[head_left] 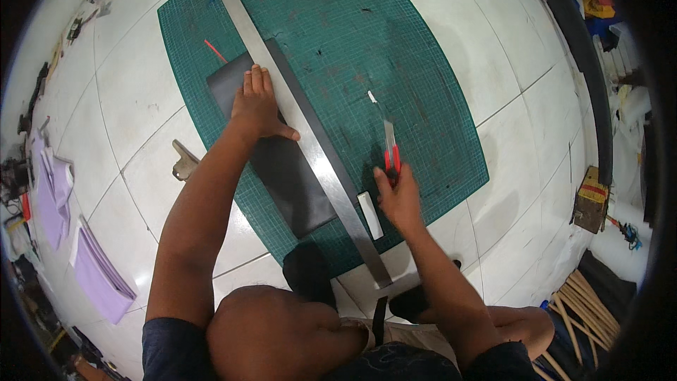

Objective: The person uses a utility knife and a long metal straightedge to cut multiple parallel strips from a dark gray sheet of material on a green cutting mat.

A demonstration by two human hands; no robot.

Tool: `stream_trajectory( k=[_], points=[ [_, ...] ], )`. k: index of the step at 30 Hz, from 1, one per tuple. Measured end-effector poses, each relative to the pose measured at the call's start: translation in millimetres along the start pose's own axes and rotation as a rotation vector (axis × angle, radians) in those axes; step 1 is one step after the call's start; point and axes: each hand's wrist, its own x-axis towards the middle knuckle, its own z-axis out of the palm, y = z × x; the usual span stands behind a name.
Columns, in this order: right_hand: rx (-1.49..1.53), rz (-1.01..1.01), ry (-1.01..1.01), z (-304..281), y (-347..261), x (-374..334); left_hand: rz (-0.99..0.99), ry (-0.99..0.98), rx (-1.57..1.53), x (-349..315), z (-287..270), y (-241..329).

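Observation:
My left hand [257, 109] lies flat, fingers stretched out, on a long metal ruler [317, 164] and the dark grey sheet [290, 187] beneath it. The ruler runs slantwise over the sheet and reaches past the near edge of the green cutting mat [423, 99]. My right hand [400, 201] is closed around a red-handled utility knife [390, 142], its metal blade pointing away from me. The knife is to the right of the ruler, apart from the sheet. Just beyond its blade is a small white piece [372, 97]. A white rectangular block [369, 215] lies between my right hand and the ruler.
A thin red stick [215, 51] lies at the mat's far left. On the tiled floor [141, 127] are a metal clamp-like piece [185, 161] and folded lilac cloth [102, 275]. Wooden sticks [582, 303] are at the lower right, a long black roll [589, 77] at the right.

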Motion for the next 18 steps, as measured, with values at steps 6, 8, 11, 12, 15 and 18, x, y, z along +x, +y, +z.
stream_trajectory(
  k=[6,8,11,12,15,18],
  points=[
    [-0.372,-0.008,0.199,-27,36,-22,0.082,0.161,-0.158,-2,15,-14],
    [-0.456,-0.125,0.278,-35,46,-18,0.096,0.154,-0.154,3,16,-13],
    [-0.612,-0.288,0.400,-34,47,-19,0.101,0.155,-0.163,2,18,-18],
    [-0.635,-0.338,0.408,-32,34,-23,0.091,0.151,-0.161,0,17,-20],
    [-0.368,-0.378,0.150,-12,27,-35,0.083,0.138,-0.165,-2,12,-15],
    [-0.067,-0.094,-0.084,14,10,-57,0.069,0.137,-0.164,-4,14,-16]
  ],
)
